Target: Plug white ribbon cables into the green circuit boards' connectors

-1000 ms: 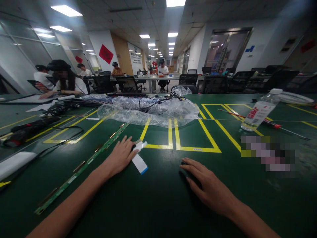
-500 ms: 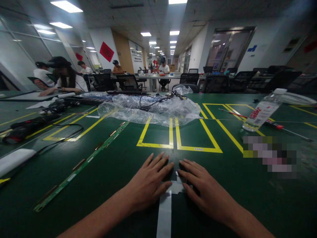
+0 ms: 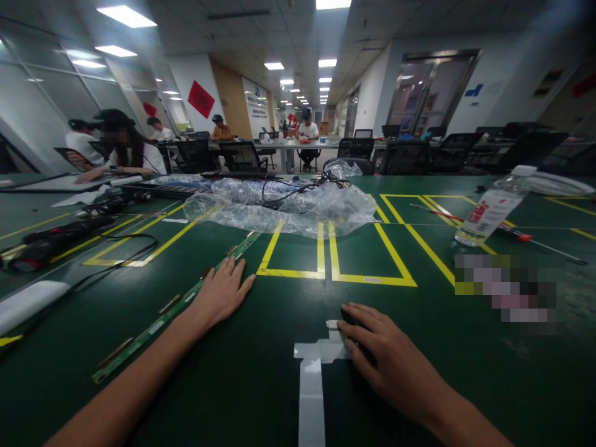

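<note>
A long, narrow green circuit board (image 3: 156, 326) lies slantwise on the green table. Resting over its upper part is my left hand (image 3: 218, 292), fingers spread and the tips touching the board. My right hand (image 3: 386, 347) lies flat on the table with its fingers stretched out. Its fingertips touch the edge of some pale, tape-like strips (image 3: 311, 397) stuck in a T shape in front of me. Part of the strips is hidden under those fingers. Neither hand is closed round anything.
Clear plastic wrap (image 3: 298, 214) with black cables (image 3: 321, 183) lies ahead. On the right stand a tilted-looking bottle (image 3: 491, 208) and a red-handled screwdriver (image 3: 526, 238). A black tool (image 3: 60, 245) with a cord lies left. A co-worker (image 3: 125, 149) sits at the far left.
My left hand has moved left and forward from the pale strips onto the circuit board. The board has shifted slightly to the right. My right hand has stayed in place.
</note>
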